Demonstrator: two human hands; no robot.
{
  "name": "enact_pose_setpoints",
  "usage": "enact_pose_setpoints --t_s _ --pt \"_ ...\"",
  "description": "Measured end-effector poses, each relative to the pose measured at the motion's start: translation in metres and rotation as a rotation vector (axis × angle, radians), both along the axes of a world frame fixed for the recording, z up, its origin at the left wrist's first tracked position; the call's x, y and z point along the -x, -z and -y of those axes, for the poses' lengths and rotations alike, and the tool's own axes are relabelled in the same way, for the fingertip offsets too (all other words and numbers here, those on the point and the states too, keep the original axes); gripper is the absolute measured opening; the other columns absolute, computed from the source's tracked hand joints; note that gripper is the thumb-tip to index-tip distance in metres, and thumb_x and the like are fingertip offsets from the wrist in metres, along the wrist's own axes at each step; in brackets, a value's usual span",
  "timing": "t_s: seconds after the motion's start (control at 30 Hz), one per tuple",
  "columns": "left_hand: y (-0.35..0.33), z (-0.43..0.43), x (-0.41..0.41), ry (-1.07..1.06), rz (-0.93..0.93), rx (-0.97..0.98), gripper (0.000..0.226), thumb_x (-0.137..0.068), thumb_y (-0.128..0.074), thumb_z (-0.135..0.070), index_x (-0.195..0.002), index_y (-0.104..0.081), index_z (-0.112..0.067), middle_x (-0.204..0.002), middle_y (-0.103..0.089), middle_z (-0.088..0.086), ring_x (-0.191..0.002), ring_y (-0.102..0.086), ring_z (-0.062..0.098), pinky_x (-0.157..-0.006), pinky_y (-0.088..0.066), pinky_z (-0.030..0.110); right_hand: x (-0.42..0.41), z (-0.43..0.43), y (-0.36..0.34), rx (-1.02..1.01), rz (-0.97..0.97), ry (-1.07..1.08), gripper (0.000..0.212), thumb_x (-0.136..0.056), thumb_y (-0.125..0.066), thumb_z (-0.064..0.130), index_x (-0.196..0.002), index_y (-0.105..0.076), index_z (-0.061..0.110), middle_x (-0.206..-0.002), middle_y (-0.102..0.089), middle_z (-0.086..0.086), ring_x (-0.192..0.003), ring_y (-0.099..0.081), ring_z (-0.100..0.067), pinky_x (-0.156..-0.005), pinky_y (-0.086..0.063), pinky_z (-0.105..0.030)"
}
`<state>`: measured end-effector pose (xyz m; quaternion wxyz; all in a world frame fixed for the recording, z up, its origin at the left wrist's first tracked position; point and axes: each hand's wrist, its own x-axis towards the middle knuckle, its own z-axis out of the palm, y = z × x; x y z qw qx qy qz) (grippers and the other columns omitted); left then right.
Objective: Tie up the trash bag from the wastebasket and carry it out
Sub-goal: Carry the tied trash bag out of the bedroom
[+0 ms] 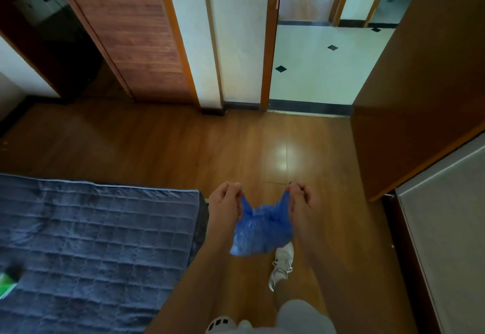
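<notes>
Crinkly blue plastic bag (pixel 262 231); glossy wood floor (pixel 157 149).

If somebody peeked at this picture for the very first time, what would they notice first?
First, the bright blue trash bag hanging low in the middle, stretched between the left hand and the right hand, each pinching one top corner. Next, the dark blue quilted bed filling the lower left. Then the open doorway straight ahead, leading onto a pale tiled floor with small black diamonds.

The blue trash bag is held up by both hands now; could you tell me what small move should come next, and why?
Probably cross the two pinched corners over each other to start a knot: the left hand and right hand hold the blue trash bag by separate ends, apart, with no knot visible.
</notes>
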<state>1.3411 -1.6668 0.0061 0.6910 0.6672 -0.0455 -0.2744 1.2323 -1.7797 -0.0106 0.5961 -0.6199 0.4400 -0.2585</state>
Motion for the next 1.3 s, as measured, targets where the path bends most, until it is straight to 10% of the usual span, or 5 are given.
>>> enact_pose_setpoints --t_s 1.3 --pt "0.005 0.399 -0.464 -0.118 -0.187 -0.117 0.030 -0.098 -0.046 -0.020 -0.071 -0.056 -0.011 -0.047 -0.040 -0.003 -0.043 -0.035 0.011 -0.048 -0.032 0.031 -0.480 0.401 0.005 0.009 -0.014 -0.229 0.024 -0.098 -0.053 0.018 -0.085 -0.064 0.001 -0.073 -0.059 -0.015 -0.064 -0.052 -0.011 -0.057 -0.044 -0.019"
